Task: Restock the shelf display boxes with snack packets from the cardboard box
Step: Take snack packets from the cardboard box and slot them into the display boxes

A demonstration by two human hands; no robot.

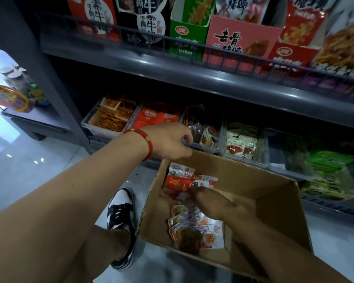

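Two hands work at the lower shelf (pixel 131 137). The left hand (pixel 168 141), a red bracelet (pixel 146 142) on its wrist, curls its fingers over the front rim of a clear display box (pixel 204 131). The right hand (pixel 208 201) is down in the cardboard box (pixel 274 193) on the floor among snack packets (pixel 194 229); motion blur hides whether its fingers pinch one.

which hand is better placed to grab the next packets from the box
Right. The right hand is already down inside the box, on the packets. The left hand is up at the shelf bins' front edge.
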